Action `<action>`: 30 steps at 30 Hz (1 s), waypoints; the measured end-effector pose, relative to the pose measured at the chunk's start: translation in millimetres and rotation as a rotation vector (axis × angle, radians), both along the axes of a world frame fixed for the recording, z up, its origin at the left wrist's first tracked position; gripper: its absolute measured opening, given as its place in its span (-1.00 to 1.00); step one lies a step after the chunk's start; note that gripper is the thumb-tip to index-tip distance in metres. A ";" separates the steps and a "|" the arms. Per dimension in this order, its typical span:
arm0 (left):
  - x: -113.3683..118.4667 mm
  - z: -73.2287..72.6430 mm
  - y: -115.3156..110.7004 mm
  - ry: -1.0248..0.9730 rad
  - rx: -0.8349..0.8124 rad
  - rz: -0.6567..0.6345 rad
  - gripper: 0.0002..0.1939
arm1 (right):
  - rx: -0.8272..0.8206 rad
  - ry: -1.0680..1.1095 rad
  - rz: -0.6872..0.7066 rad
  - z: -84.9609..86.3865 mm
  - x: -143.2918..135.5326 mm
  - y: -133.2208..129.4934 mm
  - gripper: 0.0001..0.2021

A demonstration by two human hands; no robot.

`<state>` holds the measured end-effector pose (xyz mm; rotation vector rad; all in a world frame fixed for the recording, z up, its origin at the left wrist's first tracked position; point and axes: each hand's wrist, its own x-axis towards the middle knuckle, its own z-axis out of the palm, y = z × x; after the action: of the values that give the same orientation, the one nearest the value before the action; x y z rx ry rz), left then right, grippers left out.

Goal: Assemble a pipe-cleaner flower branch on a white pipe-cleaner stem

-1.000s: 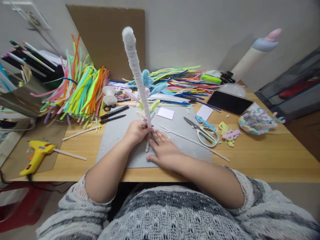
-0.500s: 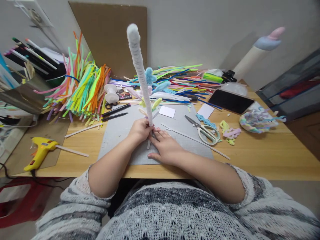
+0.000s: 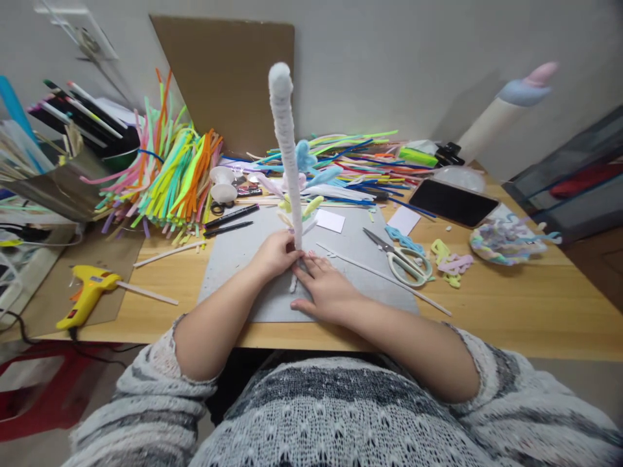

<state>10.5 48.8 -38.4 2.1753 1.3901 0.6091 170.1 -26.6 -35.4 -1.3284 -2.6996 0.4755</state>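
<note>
A tall white fuzzy stick point(image 3: 287, 143) stands nearly upright over the grey mat point(image 3: 228, 285), with a rounded white top. Small blue, pink and yellow fuzzy shapes point(image 3: 305, 157) show beside and behind it. My left hand point(image 3: 276, 254) is closed around the stick's lower end, fingertips pinched together. My right hand point(image 3: 324, 285) lies palm down on the mat with its fingers spread, fingertips touching the base of the stick. A short white end pokes out below, between my hands.
Right of my hands lie scissors point(image 3: 406, 263), a thin white stem point(image 3: 389, 277) and a phone point(image 3: 452, 200). At left are a yellow glue gun point(image 3: 90, 292), black pens point(image 3: 231, 220) and bundled coloured stems point(image 3: 180, 175). A cardboard sheet point(image 3: 233, 84) leans on the wall.
The view has shifted slightly, so the scene sits a little further right and lower. The stick's top leans less to the left. Both hands keep their places at its base.
</note>
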 end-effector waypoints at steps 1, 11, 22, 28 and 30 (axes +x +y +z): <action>0.4 -0.7 -1.2 0.018 0.025 0.013 -0.87 | 0.000 0.007 -0.005 -0.3 -0.5 0.1 -0.19; 3.5 -0.7 -3.3 0.113 0.051 0.020 -0.87 | 0.056 -0.016 -0.097 3.4 -2.5 -8.4 -0.32; 8.4 -9.7 -9.6 0.050 0.134 0.074 -0.90 | -0.030 -0.047 -0.041 8.6 -0.1 -2.3 -0.33; 2.8 -7.7 -6.8 0.022 0.221 -0.075 -0.87 | 0.007 0.000 -0.001 4.6 4.0 -1.5 -0.31; -0.6 -7.2 -2.7 0.035 0.204 -0.137 -0.87 | 0.011 0.000 -0.003 3.6 3.8 -1.6 -0.31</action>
<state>9.9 46.1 -45.6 2.4285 1.2296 0.6906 173.9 -28.2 -31.8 -1.3289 -2.6962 0.4593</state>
